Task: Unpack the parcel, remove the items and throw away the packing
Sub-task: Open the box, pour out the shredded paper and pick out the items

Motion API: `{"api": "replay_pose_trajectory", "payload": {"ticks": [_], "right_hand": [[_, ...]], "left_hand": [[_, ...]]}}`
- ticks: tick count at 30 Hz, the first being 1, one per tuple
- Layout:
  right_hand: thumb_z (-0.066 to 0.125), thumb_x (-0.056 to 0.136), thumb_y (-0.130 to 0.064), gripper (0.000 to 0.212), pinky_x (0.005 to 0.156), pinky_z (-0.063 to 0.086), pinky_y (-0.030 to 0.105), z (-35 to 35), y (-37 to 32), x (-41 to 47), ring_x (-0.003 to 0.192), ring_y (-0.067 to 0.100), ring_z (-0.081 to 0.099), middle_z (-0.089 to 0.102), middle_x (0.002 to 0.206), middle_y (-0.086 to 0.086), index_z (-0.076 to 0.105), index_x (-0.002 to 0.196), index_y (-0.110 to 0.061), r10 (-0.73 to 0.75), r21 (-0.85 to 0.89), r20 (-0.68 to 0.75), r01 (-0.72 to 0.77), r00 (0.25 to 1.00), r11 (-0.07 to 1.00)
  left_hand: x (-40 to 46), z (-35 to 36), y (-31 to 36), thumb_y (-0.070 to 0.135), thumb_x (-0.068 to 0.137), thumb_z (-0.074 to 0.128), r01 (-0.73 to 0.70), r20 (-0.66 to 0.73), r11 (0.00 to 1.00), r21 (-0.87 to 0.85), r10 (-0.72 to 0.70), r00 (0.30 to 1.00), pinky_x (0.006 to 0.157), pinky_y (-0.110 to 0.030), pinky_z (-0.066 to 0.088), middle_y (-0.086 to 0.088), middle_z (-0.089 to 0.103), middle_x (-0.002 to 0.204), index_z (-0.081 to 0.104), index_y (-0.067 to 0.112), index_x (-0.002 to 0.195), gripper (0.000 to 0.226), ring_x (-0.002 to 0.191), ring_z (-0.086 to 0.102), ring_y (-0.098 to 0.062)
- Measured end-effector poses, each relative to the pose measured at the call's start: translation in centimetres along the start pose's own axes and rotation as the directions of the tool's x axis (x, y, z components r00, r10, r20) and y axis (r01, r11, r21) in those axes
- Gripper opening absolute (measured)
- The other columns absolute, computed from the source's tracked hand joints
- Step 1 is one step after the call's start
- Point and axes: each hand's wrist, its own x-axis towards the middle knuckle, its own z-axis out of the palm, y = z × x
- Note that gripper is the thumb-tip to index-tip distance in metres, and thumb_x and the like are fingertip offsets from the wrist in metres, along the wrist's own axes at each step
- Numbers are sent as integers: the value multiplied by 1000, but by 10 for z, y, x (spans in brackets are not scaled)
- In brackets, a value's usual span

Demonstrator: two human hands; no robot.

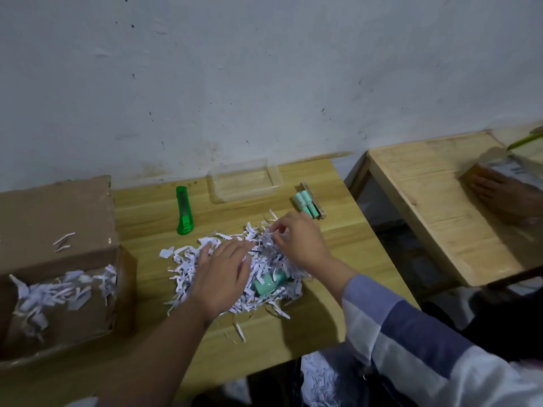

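A heap of white shredded paper (188, 268) lies in the middle of the wooden table (293, 327). My left hand (221, 277) rests flat on the heap, fingers spread. My right hand (296, 239) is at the heap's far right side, fingertips curled and pinching shreds. A mint-green item (269, 283) pokes out of the paper between my hands. Two mint-green tubes (307, 205) lie with a small flat packet at the back right. The open cardboard box (58, 289) stands at the left with shreds inside.
A green utility knife (184, 211) lies behind the heap. A clear plastic tray (245, 183) stands by the wall. A second wooden table (435, 207) is at the right, with another person's hand (499, 190) on it. Shreds lie on the floor (320, 380).
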Motion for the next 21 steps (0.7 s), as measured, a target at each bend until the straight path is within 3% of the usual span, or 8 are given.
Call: {"api": "replay_pose_trajectory", "payload": {"ticks": [3,5,7,10,14,21], "right_hand": [[63,83,-22,10,83,44,39,11,-16,-24,91,22,55,71,89,-4,72,86,-26,-189,-33,51,191,981,981],[62,81,-19,10,78,49,40,17,-18,-35,84,24,60,70,84,2,72,85,-21,-239,20,132,238,962,971],[63,82,-25,16,80,51,39,22,-16,-44,87,24,61,69,92,3,71,95,-19,-253,0,223,259,942,966],[66,80,-38,36,90,45,36,22,-8,-48,105,23,58,63,112,-1,64,113,-24,-218,-134,333,275,917,952],[66,80,-42,43,93,36,36,19,-10,-47,108,20,57,56,119,-4,59,121,-30,-204,-170,375,284,904,944],[71,73,-43,64,96,33,37,20,-12,-50,108,18,57,47,126,-3,43,130,-33,-261,-228,382,364,887,903]], "left_hand": [[-8,2,2,48,87,5,-54,62,996,78,49,997,115,-49,8,11,46,144,43,32,139,67,141,31,-11],[-12,4,-1,52,81,-5,-15,140,993,118,-1,990,116,-51,2,11,35,152,36,32,144,77,145,18,-10],[-15,7,-4,53,86,-3,24,194,990,141,-51,980,116,-52,-1,12,26,156,28,36,147,70,147,9,-10],[-16,7,-5,44,101,18,45,255,985,166,-87,963,117,-51,0,13,17,158,19,39,149,48,148,4,-10],[-15,5,-3,42,102,22,53,271,983,178,-100,957,118,-50,-1,13,14,159,17,38,149,48,148,3,-10],[-20,7,-2,42,102,23,60,270,977,205,-116,956,118,-49,-1,13,10,160,15,36,150,49,148,2,-10]]}}
